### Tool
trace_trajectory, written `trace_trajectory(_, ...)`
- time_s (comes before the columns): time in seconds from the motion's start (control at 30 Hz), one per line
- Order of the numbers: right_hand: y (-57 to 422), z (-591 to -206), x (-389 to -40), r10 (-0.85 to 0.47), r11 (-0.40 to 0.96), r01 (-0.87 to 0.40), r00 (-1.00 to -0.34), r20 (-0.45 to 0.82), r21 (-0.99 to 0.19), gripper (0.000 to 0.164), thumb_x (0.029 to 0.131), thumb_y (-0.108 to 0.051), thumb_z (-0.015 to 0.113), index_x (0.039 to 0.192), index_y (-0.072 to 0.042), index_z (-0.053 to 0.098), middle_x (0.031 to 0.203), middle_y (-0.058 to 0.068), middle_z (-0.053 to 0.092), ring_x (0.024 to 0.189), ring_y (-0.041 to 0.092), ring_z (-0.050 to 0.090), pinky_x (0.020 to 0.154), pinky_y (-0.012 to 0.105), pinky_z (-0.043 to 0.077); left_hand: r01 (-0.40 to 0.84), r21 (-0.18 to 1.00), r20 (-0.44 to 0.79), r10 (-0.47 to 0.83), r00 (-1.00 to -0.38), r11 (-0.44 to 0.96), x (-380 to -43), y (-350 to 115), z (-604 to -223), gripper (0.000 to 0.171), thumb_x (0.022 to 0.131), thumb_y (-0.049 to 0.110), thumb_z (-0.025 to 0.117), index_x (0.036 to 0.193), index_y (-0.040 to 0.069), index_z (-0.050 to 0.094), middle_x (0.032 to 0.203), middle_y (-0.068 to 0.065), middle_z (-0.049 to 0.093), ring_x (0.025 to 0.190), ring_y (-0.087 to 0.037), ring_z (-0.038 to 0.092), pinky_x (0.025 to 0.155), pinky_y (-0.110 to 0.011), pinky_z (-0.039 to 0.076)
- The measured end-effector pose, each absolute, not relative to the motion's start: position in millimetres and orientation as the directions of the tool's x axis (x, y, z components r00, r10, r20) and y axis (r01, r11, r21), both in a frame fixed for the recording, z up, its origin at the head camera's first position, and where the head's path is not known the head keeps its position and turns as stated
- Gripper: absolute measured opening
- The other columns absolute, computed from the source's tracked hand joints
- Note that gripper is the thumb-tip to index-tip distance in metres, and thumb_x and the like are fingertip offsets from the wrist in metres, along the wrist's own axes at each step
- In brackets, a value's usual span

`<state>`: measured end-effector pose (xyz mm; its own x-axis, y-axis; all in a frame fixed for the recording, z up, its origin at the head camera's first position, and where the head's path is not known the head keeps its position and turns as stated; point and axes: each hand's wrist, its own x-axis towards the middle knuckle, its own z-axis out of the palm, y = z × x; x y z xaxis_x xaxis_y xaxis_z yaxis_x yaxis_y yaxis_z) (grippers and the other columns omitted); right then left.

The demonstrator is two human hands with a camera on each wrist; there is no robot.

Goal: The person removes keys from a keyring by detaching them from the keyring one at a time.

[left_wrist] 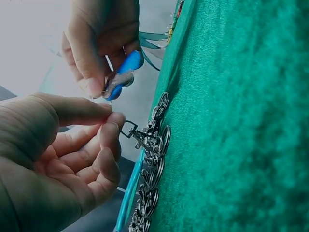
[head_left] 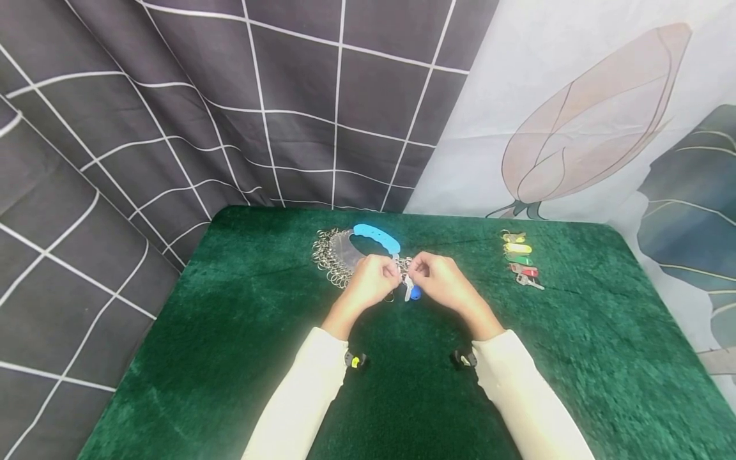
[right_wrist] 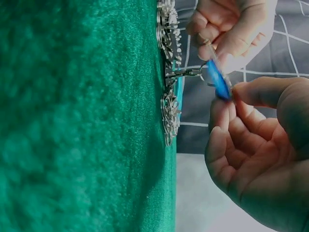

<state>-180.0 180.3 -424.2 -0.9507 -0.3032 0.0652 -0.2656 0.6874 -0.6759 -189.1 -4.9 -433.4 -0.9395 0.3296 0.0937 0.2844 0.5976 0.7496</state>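
In the head view my left hand [head_left: 375, 278] and right hand [head_left: 441, 280] meet over the table. Between them are a silver key [head_left: 409, 289] and a blue key tag [head_left: 416, 293]. The fingertips of my right hand pinch the blue tag, best seen in the right wrist view [right_wrist: 219, 79]. My left thumb and index finger pinch a thin metal key ring beside it, mostly hidden by the fingertips. Just by the left fingers, a metal clasp [left_wrist: 130, 129] stands out from a row of silver rings and clasps [left_wrist: 155, 154] joined to a light-blue curved handle [head_left: 376, 237].
Clear strips with many metal rings [head_left: 332, 259] fan out left of the hands. On the right side of the green cloth-covered table [head_left: 604, 332] lie several keys with tags, among them a yellow tag [head_left: 517, 248], a green tag [head_left: 520, 260] and a red tag [head_left: 530, 272].
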Motion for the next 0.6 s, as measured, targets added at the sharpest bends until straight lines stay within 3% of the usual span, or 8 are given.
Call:
trace_trajectory(0.4,179.3,-425.0,-179.5,-0.305,0.689,-0.278,-0.949,0.081,-0.669,0.005,0.09,-0.014,0.062,0.088,-0.01,0.063,0.079,0.006,0.068,0.069,0.018,0.062,0.062,0.037,0.056,0.337,0.73,0.107,0.388,-0.916,0.594,-187.3,-5.1,-433.7,0.009,0.075,0.008,0.069,0.069,0.013,0.065,0.065,0.0,0.065,0.058,-0.011,0.059,0.056,-0.026,0.052)
trace_trajectory(0.6,178.9,-425.8,-179.5,-0.319,0.683,-0.286,-0.945,0.078,-0.672,0.004,0.09,-0.013,0.062,0.089,-0.01,0.063,0.078,0.005,0.067,0.066,0.017,0.06,0.059,0.035,0.055,0.352,0.723,0.123,0.39,-0.912,0.595,-186.3,-4.3,-433.3,0.012,0.079,0.009,0.067,0.068,0.012,0.065,0.061,-0.001,0.063,0.055,-0.012,0.056,0.054,-0.025,0.049)
